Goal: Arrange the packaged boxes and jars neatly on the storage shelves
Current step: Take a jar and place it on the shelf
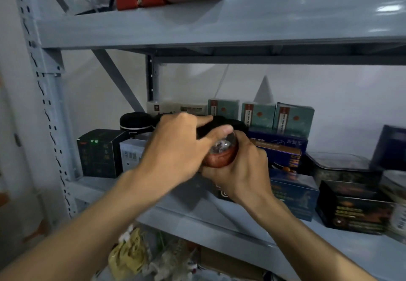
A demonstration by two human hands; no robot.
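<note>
**Shelf** (pixel 186 215), middle tier: boxes crowd its back and right side.
**Blue box** (pixel 292 195): lies just below my hands.
**Left hand** (pixel 175 146): fingers curled over the lid (pixel 230 122), thumb across its front.
**Right hand** (pixel 243 171): wrapped round the jar (pixel 222 151) from beneath, holding it off the shelf in front of the stacked boxes.

**Risk (my judgement):** the lid may turn loose under my left grip, so the glass could slip and fall. Setting the jar into so tight a gap could also topple its neighbours.

**Writing:** there are green characters on the black box (pixel 98 153) and print on the teal boxes (pixel 257 115), all too blurred to read.
</note>
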